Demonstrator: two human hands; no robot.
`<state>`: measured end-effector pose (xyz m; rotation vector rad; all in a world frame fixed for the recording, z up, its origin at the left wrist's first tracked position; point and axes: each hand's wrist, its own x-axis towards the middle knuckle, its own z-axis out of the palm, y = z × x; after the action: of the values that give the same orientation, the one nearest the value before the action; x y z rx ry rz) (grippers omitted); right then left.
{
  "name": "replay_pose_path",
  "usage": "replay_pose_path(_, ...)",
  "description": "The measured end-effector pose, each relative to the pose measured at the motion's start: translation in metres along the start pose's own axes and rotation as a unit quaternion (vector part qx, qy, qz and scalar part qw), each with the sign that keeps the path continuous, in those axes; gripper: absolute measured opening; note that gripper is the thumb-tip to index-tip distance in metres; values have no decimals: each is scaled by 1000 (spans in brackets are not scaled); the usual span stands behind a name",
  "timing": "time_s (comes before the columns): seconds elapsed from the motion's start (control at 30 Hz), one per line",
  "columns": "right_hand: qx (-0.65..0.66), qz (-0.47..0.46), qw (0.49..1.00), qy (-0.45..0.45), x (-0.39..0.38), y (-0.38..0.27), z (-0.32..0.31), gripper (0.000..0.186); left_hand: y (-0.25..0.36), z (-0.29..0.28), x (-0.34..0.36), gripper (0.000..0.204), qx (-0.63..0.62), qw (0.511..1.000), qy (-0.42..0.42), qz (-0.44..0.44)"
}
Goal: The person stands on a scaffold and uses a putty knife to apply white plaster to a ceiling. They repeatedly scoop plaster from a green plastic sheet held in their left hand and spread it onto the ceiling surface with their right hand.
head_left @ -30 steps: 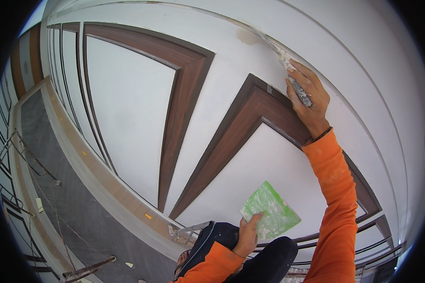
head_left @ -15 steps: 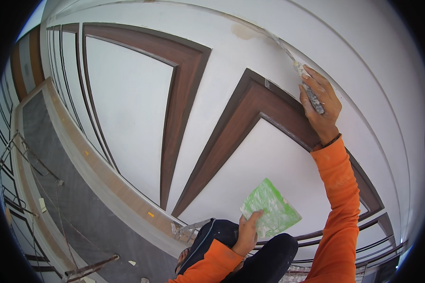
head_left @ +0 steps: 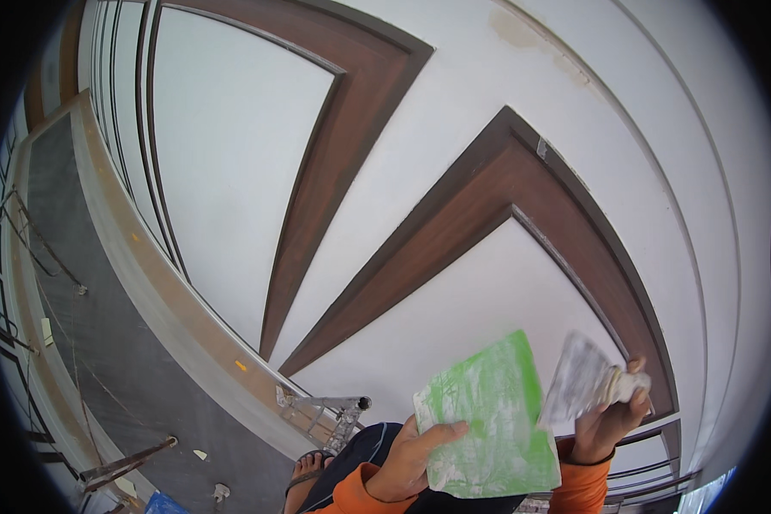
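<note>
My left hand (head_left: pixel 418 454) grips a flat green plastic spreader (head_left: pixel 486 411) smeared with white filler, thumb across its face. Just right of it, my right hand (head_left: pixel 612 420) is closed around the handle of a putty knife (head_left: pixel 578 377). Its wide blade, coated in whitish filler and slightly blurred, points left, its edge close to the spreader's right side; whether they touch I cannot tell. Beyond both hands stands a white wall with brown wooden panel frames (head_left: pixel 535 184). A beige patch (head_left: pixel 516 30) marks the white surface near the top.
Far below on the left lies a dark grey floor (head_left: pixel 137 317) with a tan border. Metal scaffold tubing (head_left: pixel 338 411) rises beside my sandalled foot (head_left: pixel 311 464). More scaffold poles (head_left: pixel 128 463) stand at lower left, near a bit of blue plastic (head_left: pixel 164 504).
My right hand has come down from the upper wall with the putty knife, to beside the spreader. The left hand has raised the spreader closer, and the view has shifted.
</note>
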<state>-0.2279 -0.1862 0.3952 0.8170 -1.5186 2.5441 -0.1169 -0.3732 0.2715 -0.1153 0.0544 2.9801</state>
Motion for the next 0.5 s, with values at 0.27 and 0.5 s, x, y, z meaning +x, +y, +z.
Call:
replay_pose_path(0.27, -28, 55, 990, 130, -41, 12, -58, 27, -36, -27, 11, 55, 72, 995, 65, -22)
replay_pose_path(0.5, -45, 48, 984, 165, -47, 2, -65, 24, -51, -40, 32, 53, 64, 996, 52, -39)
